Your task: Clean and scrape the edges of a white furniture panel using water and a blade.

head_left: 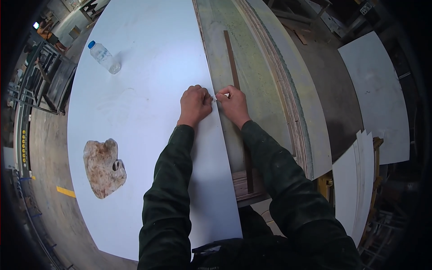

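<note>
White laminate board (135,135) covers the counter, and both hands meet at its right edge. The left hand (195,104) is curled with knuckles up; the right hand (234,104) pinches a small white strip (220,96) (edge tape, perhaps) just beside it. A water bottle (104,57) and stained rag (103,167) lie well apart.

Grey concrete floor (49,180), yellow floor mark (66,192), white panels (382,99) leaning right.
</note>
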{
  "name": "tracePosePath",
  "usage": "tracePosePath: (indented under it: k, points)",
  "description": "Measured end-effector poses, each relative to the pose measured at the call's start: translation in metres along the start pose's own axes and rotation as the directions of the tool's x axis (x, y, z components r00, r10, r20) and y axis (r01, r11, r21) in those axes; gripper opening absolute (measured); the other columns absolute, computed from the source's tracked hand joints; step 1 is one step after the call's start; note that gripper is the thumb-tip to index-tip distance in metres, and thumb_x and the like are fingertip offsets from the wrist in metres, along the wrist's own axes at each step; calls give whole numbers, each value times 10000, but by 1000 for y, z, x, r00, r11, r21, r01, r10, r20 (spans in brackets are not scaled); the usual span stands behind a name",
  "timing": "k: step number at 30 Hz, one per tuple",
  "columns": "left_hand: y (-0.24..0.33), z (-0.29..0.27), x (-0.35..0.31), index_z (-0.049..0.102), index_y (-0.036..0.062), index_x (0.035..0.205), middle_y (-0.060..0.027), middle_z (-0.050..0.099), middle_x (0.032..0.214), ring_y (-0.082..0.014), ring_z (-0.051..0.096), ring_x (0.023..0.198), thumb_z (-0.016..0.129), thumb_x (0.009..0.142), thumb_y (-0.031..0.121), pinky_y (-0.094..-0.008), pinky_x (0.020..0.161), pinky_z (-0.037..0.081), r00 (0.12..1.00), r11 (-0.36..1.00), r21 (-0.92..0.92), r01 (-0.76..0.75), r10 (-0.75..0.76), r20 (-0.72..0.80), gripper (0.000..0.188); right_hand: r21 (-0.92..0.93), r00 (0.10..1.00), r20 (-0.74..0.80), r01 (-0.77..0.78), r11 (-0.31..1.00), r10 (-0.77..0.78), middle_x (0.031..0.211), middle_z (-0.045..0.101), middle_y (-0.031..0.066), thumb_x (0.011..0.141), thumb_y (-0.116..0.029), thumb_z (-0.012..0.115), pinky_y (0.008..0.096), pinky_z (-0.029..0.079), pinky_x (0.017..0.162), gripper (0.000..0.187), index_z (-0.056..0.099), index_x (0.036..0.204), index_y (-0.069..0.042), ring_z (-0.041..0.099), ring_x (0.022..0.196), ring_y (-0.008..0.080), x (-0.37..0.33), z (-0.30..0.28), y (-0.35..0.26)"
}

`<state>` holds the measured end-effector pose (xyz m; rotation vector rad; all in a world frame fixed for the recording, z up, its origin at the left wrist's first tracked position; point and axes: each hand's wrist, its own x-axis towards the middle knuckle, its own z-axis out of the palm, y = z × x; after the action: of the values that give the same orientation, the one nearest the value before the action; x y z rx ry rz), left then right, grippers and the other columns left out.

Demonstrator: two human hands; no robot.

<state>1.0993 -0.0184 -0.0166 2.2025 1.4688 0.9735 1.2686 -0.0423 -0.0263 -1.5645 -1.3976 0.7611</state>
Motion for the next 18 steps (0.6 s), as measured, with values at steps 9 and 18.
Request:
tracePosePath:
  k: [9,18]
  points:
    - [28,-8,-42,622,59,696,-100,624,772,-341,624,833,691,774,81,-459,717,506,1000,1000,-5,-23,23,6,107,-23,1000,-4,-18,1000,18,883,743,162,892,-182,754,434,557,746,171,694,931,-26,723,832,345,-50,-14,-7]
    - [54,-14,-86,626,70,711,-91,612,774,-330,616,822,688,772,70,-449,726,492,998,998,0,-57,57,11,87,-56,999,-6,-39,998,39,901,747,155,891,-191,756,452,563,749,165,690,927,-45,724,861,368,-101,-30,-13]
